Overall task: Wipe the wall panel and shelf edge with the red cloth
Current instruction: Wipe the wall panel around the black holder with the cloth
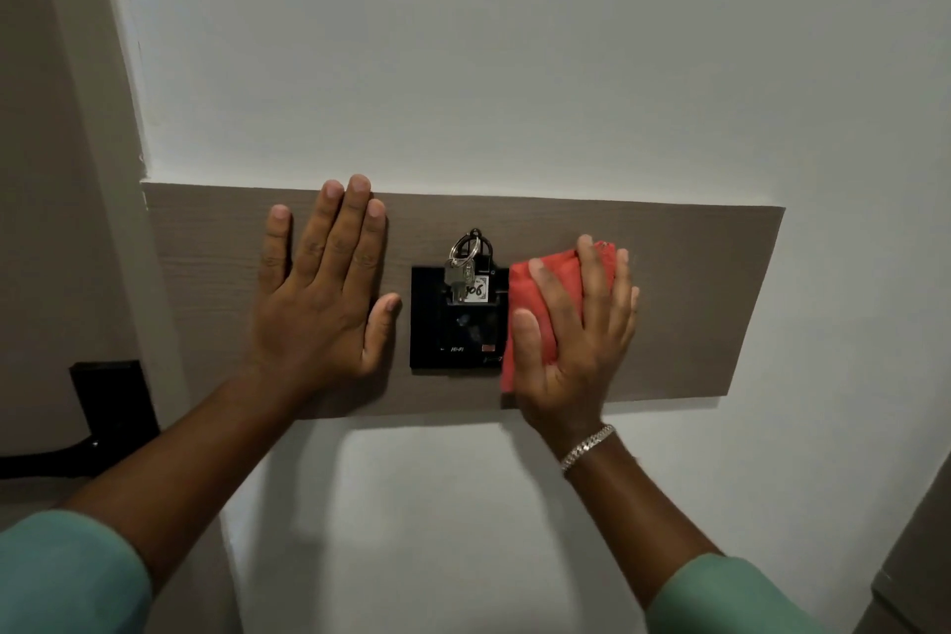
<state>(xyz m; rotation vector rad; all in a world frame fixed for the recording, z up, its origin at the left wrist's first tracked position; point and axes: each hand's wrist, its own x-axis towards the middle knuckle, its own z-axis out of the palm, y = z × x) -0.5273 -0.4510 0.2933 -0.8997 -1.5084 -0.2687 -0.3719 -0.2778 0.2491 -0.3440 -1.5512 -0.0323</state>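
A brown wood-grain wall panel (694,304) runs across a white wall. My right hand (576,335) presses a folded red cloth (553,273) flat against the panel, just right of a black card-switch plate (437,324). The cloth overlaps the plate's right edge, and most of it is hidden under my palm. My left hand (319,294) lies flat on the panel with fingers spread, left of the plate, holding nothing. No shelf edge shows in view.
Keys on a ring with a numbered tag (465,273) hang in the plate's slot. At the left stands a grey door with a black lever handle (110,407). A grey surface edge (911,556) shows at the lower right.
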